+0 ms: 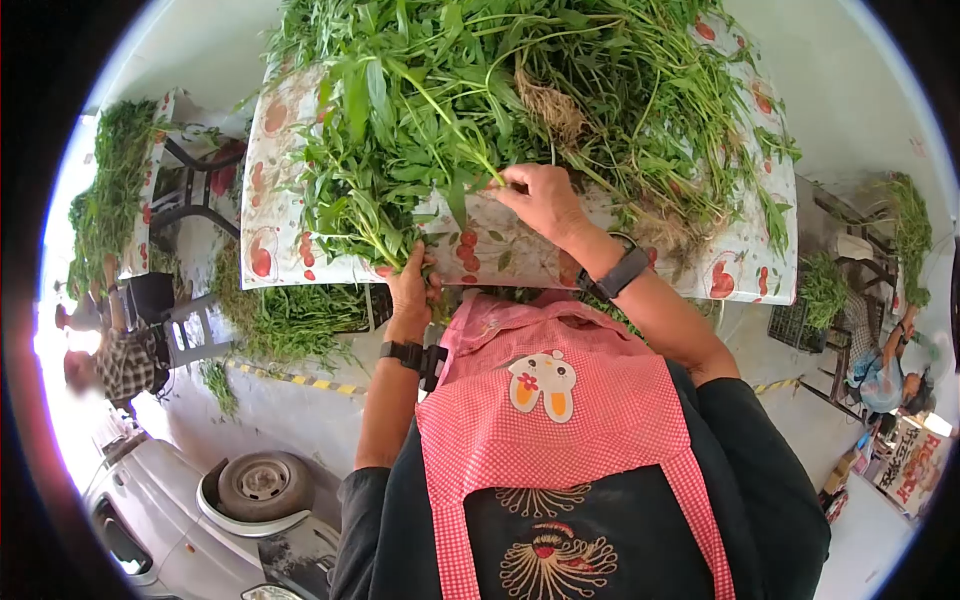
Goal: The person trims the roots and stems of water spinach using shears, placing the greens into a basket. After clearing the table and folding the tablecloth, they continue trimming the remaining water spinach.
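Observation:
Low on the left of the table, my left hand (410, 285) is closed around the stems of a bunch of leafy greens (365, 215), whose leaves fan out up and away. My right hand (540, 200) pinches the lower end of a single green stem (445, 115) that reaches up into the pile. Beyond both hands a big heap of leafy stalks (620, 60) covers much of the table. Brown tangled roots (550, 108) stick out of it above my right hand, and more roots (670, 225) lie near the table's right front.
A fruit-print cloth (500, 245) covers the table (720, 285). More greens (310, 320) lie beneath, at left. Other people work at far left (130, 350) and far right (885, 370), beside greens. A black crate (795, 325) stands right; a silver vehicle (170, 510) is behind left.

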Available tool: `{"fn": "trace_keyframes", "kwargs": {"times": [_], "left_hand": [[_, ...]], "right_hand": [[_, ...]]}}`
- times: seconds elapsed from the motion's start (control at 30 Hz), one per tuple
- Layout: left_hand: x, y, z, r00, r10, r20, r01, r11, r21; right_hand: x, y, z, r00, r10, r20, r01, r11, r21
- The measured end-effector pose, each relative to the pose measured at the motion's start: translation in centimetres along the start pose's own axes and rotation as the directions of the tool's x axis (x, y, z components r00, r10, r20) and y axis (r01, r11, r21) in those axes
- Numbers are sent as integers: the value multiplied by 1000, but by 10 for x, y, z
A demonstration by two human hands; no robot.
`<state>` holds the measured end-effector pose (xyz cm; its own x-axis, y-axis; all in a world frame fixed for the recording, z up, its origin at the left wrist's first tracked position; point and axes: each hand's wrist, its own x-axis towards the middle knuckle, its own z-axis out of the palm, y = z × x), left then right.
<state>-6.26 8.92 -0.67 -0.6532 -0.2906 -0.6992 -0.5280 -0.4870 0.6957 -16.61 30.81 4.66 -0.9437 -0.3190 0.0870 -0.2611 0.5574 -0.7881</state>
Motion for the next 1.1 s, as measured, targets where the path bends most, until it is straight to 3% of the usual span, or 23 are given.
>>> {"fn": "trace_keyframes", "kwargs": {"times": [0.07, 0.2, 0.27, 0.33, 0.4, 0.43, 0.5, 0.53, 0.6, 0.63, 0.73, 0.77, 0.8, 0.87, 0.97, 1.1], "left_hand": [[1, 0, -2, 1000, -30, 9, 30, 999, -13], [-20, 29, 25, 987, 118, -108, -136, 975, -178], [-10, 42, 30, 987, 162, -18, -163, 976, -142], [3, 52, 46, 977, 195, -86, -207, 964, -168], [20, 58, 63, 949, 263, -171, -294, 936, -195], [28, 60, 73, 950, 262, -171, -294, 936, -196], [46, 61, 92, 890, 373, -263, -407, 909, -87], [52, 63, 98, 891, 372, -261, -406, 910, -89], [62, 69, 111, 884, 353, -307, -207, 883, 422], [115, 47, 95, 926, 291, -242, -252, 951, 178], [193, 7, 70, 969, 229, -93, -206, 956, 210], [82, 54, 93, 979, 173, -106, -157, 978, 140], [57, 59, 84, 980, 173, -103, -156, 976, 153], [29, 59, 69, 960, -117, 256, 148, 983, -105], [-16, 53, 62, 932, -161, 326, 213, 968, -133], [-29, 40, 61, 934, -138, 328, 174, 981, -82]], "right_hand": [[3, -4, 7, 1000, -21, -22, 23, 997, 70], [-9, -5, 9, 986, 88, 138, -95, 995, 41], [-18, 8, 18, 995, -1, 100, -6, 998, 68], [-23, 8, 20, 996, -37, 80, 32, 997, 67], [-27, 3, 17, 981, 102, 167, -120, 987, 103], [-28, 1, 16, 980, 102, 168, -120, 988, 101], [-29, -5, 12, 909, 290, 301, -364, 902, 231], [-31, -8, 11, 909, 290, 300, -364, 903, 228], [-34, -12, 9, 901, 305, 309, -393, 874, 285], [-35, -13, 8, 902, 306, 305, -393, 875, 283], [-39, -14, 2, 899, 305, 313, -409, 841, 354], [-39, -14, -4, 915, 298, 273, -383, 855, 350], [-39, -15, -9, 929, 291, 230, -358, 866, 348], [-39, -20, -18, 917, 331, 221, -396, 815, 424], [-45, -23, -13, 902, 329, 278, -431, 693, 578], [-51, -33, -4, 864, 260, 432, -463, 747, 477]]}}
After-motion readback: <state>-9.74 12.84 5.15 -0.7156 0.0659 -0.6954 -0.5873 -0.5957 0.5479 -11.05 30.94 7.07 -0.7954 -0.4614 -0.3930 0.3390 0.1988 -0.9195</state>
